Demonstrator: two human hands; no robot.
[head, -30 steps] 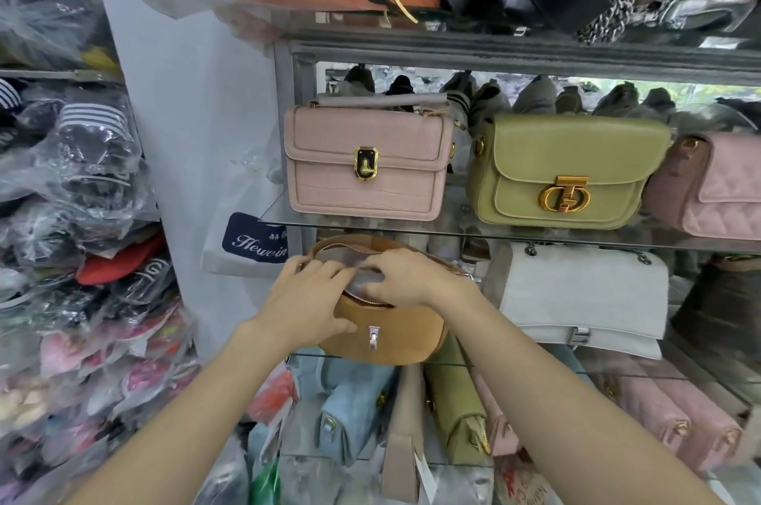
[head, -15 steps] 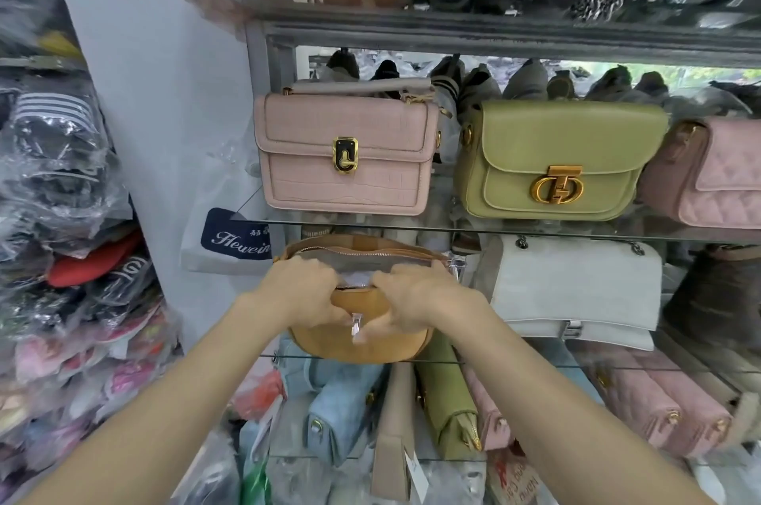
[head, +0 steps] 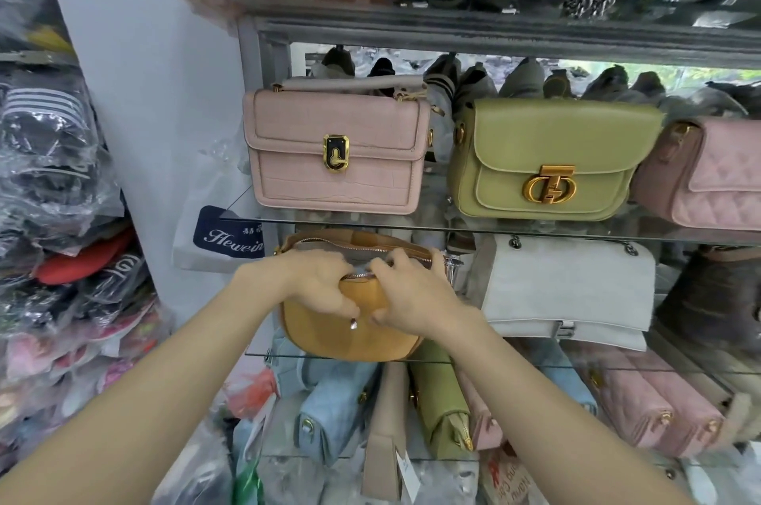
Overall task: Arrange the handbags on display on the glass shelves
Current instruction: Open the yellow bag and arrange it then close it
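A tan half-moon handbag (head: 329, 340) stands on the middle glass shelf (head: 576, 364) at its left end, its top zip open. My left hand (head: 317, 286) grips the bag's front top edge, fingers curled over the zip. My right hand (head: 416, 298) pinches the same edge just to the right, thumb on the front panel. A small silver zip pull hangs between my hands. A white bag (head: 568, 290) stands to the right on the same shelf.
On the upper glass shelf (head: 535, 232) stand a pink clasp bag (head: 337, 158), an olive bag (head: 552, 158) and a quilted pink bag (head: 712, 175). Blue, olive and pink bags crowd the lower shelf. Plastic-wrapped goods are stacked at the left; dark bags sit above.
My hands have slid from the bag's open top down onto its front edge and drawn close together. The bag sits slightly lower and straighter on the shelf.
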